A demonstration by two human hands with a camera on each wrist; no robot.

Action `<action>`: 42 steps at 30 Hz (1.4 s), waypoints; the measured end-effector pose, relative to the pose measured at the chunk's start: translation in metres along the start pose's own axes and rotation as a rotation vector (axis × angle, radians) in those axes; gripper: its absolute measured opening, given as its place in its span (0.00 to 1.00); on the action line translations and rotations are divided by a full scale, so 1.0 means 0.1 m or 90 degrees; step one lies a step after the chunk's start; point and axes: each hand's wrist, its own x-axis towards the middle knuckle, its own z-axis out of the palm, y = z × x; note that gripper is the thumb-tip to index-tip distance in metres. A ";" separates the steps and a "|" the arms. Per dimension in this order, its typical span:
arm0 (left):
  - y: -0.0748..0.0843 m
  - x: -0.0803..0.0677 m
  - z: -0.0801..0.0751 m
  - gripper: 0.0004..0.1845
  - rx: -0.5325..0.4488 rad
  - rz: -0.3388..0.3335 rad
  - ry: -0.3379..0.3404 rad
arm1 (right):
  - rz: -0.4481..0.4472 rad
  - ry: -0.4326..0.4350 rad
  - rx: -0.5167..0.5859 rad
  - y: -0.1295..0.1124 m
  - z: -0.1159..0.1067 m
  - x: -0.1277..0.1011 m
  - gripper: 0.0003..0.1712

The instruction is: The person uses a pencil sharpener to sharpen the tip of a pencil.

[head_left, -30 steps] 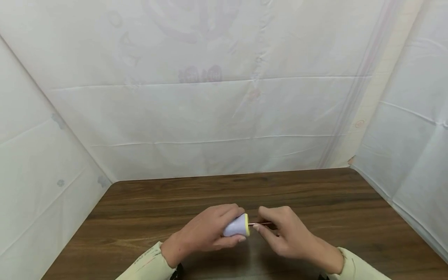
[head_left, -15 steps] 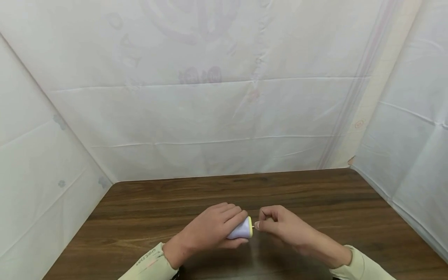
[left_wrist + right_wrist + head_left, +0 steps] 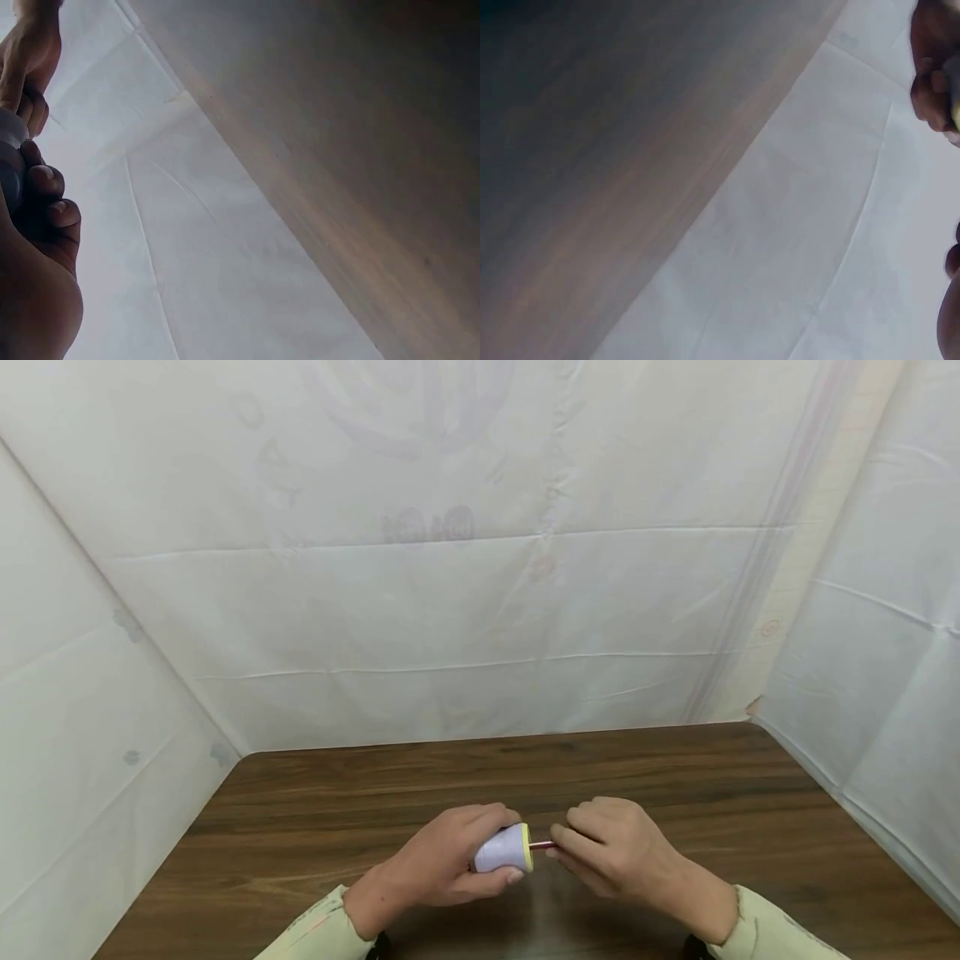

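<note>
In the head view my left hand (image 3: 450,860) grips a small lavender, cup-shaped sharpener (image 3: 501,852) with a yellow rim, held sideways just above the wooden table (image 3: 315,810). My right hand (image 3: 607,847) pinches a thin reddish pencil (image 3: 542,845) whose tip is inside the yellow end. Most of the pencil is hidden in that hand. The left wrist view shows curled fingers (image 3: 45,202) around the pale sharpener (image 3: 10,146). At the right wrist view's edge only a few fingers (image 3: 930,94) appear.
White sheeting (image 3: 465,610) hangs behind the table and along both sides, forming a booth. The dark wooden top reaches the cloth at the back and right. Pale yellow sleeves (image 3: 780,931) cover both forearms.
The right hand drew back slightly, so a short reddish stretch of pencil shows again beside the sharpener. The left hand stayed in place, tilting the sharpener a little.
</note>
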 end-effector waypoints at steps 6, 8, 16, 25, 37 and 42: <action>0.03 -0.01 0.02 0.16 -0.089 -0.011 -0.032 | -0.046 0.007 0.013 -0.05 0.00 0.03 0.15; 0.03 -0.01 0.03 0.15 -0.092 -0.007 -0.038 | -0.013 -0.008 0.048 -0.09 0.01 0.01 0.15; 0.05 -0.02 0.02 0.20 0.052 0.035 -0.019 | 0.264 -0.110 0.332 -0.24 0.00 -0.07 0.14; 0.07 -0.02 0.05 0.26 0.274 0.115 -0.008 | 0.817 -0.286 0.891 -0.22 -0.16 0.01 0.23; 0.01 -0.05 -0.01 0.19 0.117 0.028 0.013 | 0.616 -0.244 0.559 -0.24 -0.12 0.01 0.04; 0.02 -0.04 -0.01 0.16 -0.008 -0.018 0.023 | 0.330 -0.127 0.331 -0.18 -0.03 -0.04 0.05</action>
